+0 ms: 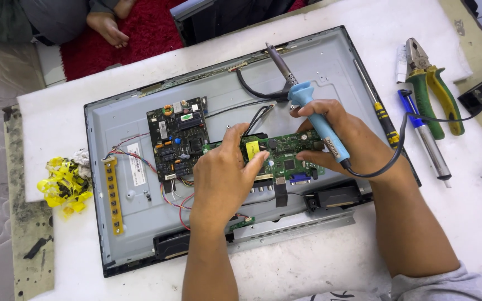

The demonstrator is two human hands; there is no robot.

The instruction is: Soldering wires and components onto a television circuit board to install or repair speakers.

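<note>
An opened flat-screen panel lies back-up on a white table. My left hand grips the left edge of a green circuit board lifted over the panel's middle. My right hand holds the board's right side and also holds a blue-handled soldering iron, its metal tip pointing up and away toward the panel's top edge. A black power board sits on the panel to the left of my left hand, with coloured wires running beneath it.
Green-handled pliers, a blue-handled tool and a yellow-and-black screwdriver lie right of the panel. Crumpled yellow tape sits at the left. A yellow strip board lies on the panel. Another person's hand rests at top left.
</note>
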